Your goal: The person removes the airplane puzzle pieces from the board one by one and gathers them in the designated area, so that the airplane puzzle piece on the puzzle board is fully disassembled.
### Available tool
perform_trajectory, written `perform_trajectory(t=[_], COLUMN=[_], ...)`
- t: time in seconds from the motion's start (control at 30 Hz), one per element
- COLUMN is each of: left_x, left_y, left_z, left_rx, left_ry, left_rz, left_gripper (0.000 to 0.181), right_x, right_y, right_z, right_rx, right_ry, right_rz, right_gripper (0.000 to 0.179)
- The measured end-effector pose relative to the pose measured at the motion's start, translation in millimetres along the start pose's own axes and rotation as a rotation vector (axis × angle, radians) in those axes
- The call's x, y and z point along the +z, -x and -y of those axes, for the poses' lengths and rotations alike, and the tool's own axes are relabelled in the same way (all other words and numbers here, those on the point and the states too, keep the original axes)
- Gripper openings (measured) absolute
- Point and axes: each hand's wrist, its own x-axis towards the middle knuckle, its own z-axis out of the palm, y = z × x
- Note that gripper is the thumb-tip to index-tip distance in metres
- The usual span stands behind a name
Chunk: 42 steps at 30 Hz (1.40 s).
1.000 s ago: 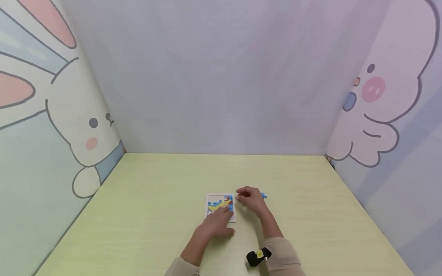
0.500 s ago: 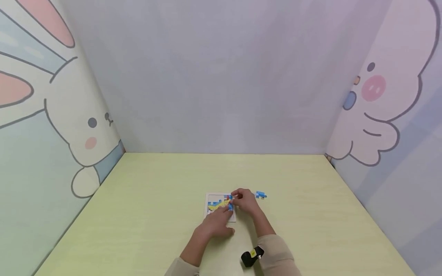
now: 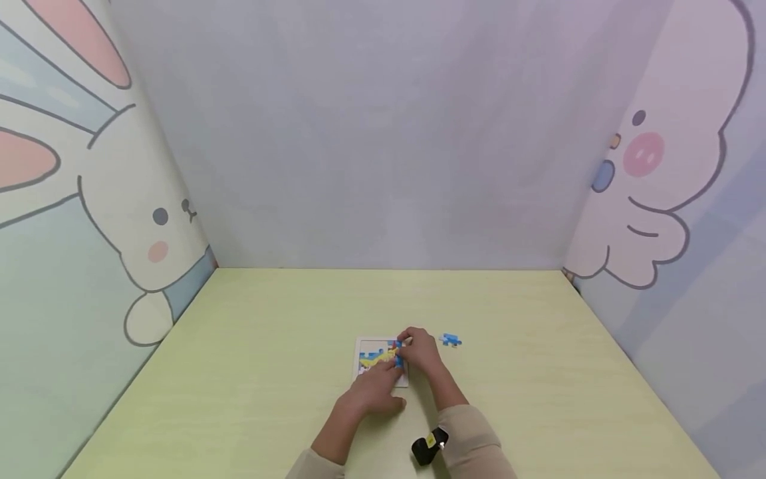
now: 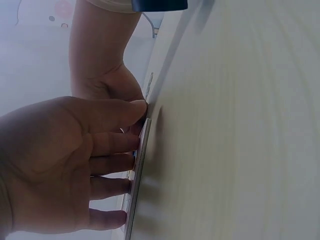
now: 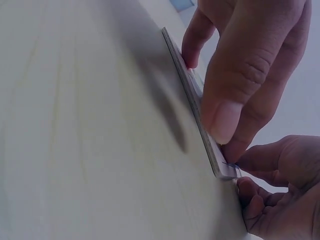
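Observation:
A small square jigsaw puzzle (image 3: 357, 356) with a white frame lies on the table. Blue, yellow and red pieces fill part of it, and bare tray shows at its upper left. My left hand (image 3: 376, 391) rests its extended fingers on the lower part, covering pieces there; its thumb stands apart, off the board. At the upper right side, my right hand (image 3: 421, 349) pinches a puzzle piece between thumb and fingers. Only a thin blue edge of that puzzle piece (image 5: 231, 165) shows in the right wrist view; the fingers hide the rest.
Loose blue puzzle pieces (image 3: 451, 340) lie to the right of my right hand, partly overlapping. A black wrist camera (image 3: 429, 447) sits on the right sleeve. The pale yellow table (image 3: 269, 319) meets grey walls at the back and printed walls at both sides.
My right hand has moved left from beside the puzzle to its upper right edge, uncovering the loose blue pieces. The left hand stays on the board.

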Motion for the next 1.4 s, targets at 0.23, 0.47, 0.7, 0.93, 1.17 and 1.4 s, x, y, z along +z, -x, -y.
perform_trajectory(t=[0.23,0.47,0.7,0.93,1.17,1.4], left_x=[-0.8,-4.6,-5.0,-1.5,-1.4,-1.8], left_y=[1.7,3.8,4.8,1.5,2.8,4.6], left_z=[-0.8,-3.6,-4.4,-0.3,0.4,-1.1], left_rx=[0.014,0.012,0.010,0.014,0.006,-0.002], left_ry=[-0.008,-0.014,-0.011,-0.036,-0.018,-0.012], left_rz=[-0.010,-0.009,-0.008,-0.015,-0.005,-0.014], left_gripper=[0.062,0.060,0.061,0.061,0.060,0.057], right_x=[-2,-1,-1,-2,0,-6], right_y=[-4.3,-8.4,-4.3,3.3,7.4,10.3], right_z=[7,8,7,6,3,-2], right_rx=[0.044,0.073,0.042,0.018,-0.028,-0.127], right_ry=[0.068,0.100,0.084,-0.066,-0.138,-0.249], right_rz=[0.033,0.074,0.068,0.036,-0.053,-0.104], right_gripper=[0.018,0.021,0.025,0.025,0.016,0.013])
